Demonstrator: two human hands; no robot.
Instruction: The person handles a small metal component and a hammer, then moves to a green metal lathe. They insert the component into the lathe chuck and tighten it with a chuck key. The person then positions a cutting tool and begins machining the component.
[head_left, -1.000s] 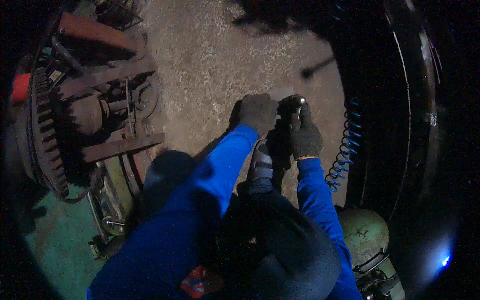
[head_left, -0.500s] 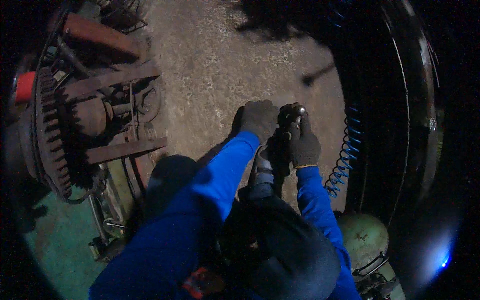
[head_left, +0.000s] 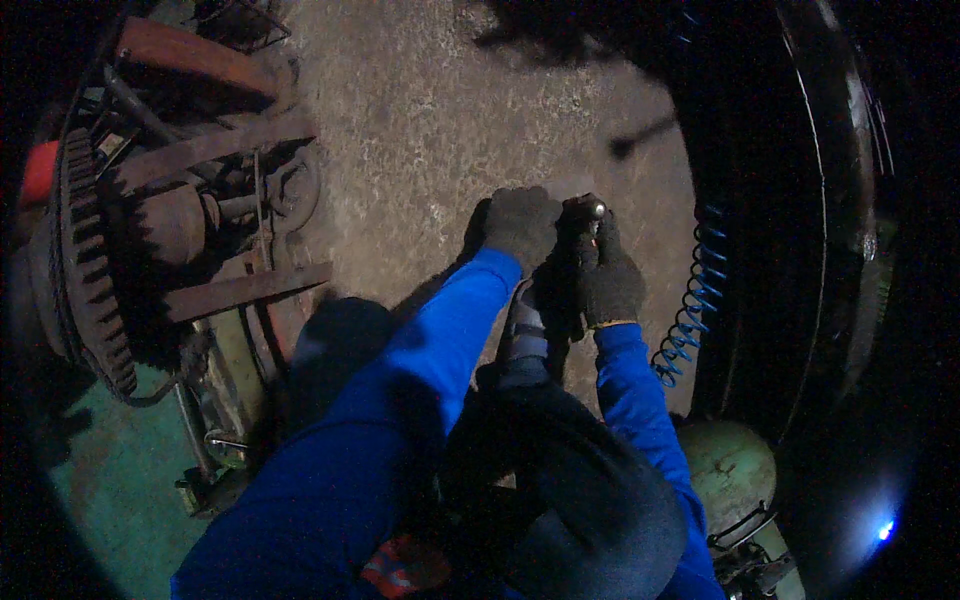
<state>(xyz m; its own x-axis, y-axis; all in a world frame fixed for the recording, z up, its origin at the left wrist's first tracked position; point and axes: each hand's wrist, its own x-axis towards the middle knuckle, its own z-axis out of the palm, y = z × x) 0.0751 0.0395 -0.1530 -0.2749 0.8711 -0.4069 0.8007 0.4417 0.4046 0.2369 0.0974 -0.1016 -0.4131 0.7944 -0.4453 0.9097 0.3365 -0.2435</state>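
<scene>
Both my hands wear dark grey work gloves and reach out over the brown, worn floor or plate surface [head_left: 430, 130]. My left hand [head_left: 523, 222] is closed, knuckles up; whatever it grips is hidden beneath it. Just to its right, my right hand [head_left: 610, 282] is wrapped round a dark tool with a shiny round metal end [head_left: 598, 212]. Shadow swallows most of that tool, so its kind does not show. The two hands are close together with a narrow dark gap between them. Below them a grey shoe or ankle [head_left: 527, 335] shows between my blue sleeves.
On the left stands rusty machinery with a large toothed gear [head_left: 95, 270] and brown metal bars [head_left: 245, 292]. A blue coiled air hose [head_left: 695, 300] hangs at the right beside a dark upright mass. A green rounded machine housing [head_left: 728, 465] sits lower right, and green floor [head_left: 125, 480] lower left.
Both hands sit slightly higher in the picture, still close together. The right hand keeps its hold on the tool. The surrounding view has shifted a little.
</scene>
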